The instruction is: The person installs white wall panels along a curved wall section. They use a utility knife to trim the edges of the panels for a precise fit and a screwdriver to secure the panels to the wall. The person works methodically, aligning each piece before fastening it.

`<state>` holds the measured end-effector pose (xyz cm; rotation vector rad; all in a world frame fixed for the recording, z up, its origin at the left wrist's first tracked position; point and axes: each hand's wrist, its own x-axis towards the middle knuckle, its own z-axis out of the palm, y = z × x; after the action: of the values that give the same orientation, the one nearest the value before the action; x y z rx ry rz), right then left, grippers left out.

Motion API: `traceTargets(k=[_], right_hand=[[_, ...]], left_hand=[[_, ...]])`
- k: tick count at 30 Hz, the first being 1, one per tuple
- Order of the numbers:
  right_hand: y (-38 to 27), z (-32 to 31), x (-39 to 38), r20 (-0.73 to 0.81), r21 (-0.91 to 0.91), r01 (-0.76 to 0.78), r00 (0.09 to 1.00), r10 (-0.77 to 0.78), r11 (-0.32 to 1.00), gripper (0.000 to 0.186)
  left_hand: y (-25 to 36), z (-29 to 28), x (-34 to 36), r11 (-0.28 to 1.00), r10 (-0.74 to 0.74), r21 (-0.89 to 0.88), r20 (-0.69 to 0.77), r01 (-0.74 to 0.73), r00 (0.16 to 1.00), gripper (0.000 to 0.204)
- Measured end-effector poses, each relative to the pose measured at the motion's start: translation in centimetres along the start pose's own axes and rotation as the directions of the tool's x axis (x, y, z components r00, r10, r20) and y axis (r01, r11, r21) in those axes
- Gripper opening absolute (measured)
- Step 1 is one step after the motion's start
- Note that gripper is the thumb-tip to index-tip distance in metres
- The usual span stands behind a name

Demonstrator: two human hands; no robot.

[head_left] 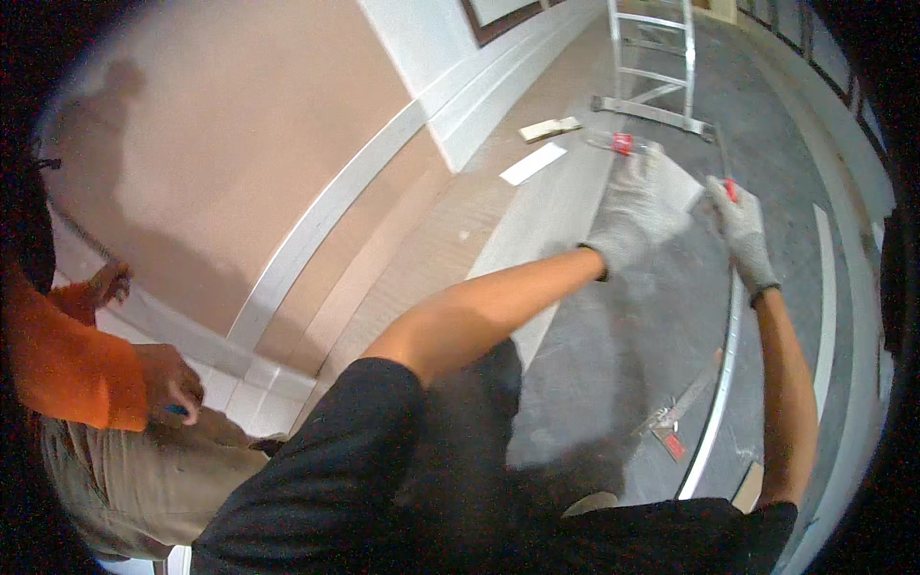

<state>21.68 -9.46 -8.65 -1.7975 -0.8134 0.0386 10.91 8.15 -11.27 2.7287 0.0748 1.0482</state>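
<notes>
My left hand (640, 213), in a grey-white knit glove, is slightly blurred and grips a flat pale piece (678, 182) that juts out toward the right. My right hand (744, 228), gloved alike, is closed round a slim tool with a red part (731, 190); its exact kind is hidden by the fingers. Just beyond the left fingertips lies a clear bottle with a red label (621, 143). Below my right hand a long white strip (721, 393) runs along the dark floor. A metal combination square (664, 420) with a red tag lies nearer me.
An aluminium ladder (656, 72) stands at the far end. Left of my hands, a light plank (537, 216) and small offcuts (534, 164) lie by the wall. White trim (326, 211) runs along that wall. A co-worker in orange sleeves (77, 364) is close at my left.
</notes>
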Motion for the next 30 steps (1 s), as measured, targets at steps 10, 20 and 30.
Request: traceTargets(k=[10,20,30], right_hand=[[10.1,1.3,-4.1,0.371,-0.535,0.256,0.927,-0.048,0.805,0.043],[-1.8,5.9,-1.1,0.229,0.406,-0.038,0.971,-0.062,0.913,0.052],[-9.6,11.3,-5.2,0.485,0.507,-0.193,0.869,-0.094,0.840,0.039]], left_hand=[[2.3,-11.3,2.0,0.950,0.250,0.181,0.045,-0.254,0.967,0.106],[2.1,-19.0,-0.2,0.836,0.305,0.406,0.213,-0.368,0.928,0.103],[1.8,-24.5,-4.1,0.788,0.036,0.571,0.333,-0.232,0.942,0.111]])
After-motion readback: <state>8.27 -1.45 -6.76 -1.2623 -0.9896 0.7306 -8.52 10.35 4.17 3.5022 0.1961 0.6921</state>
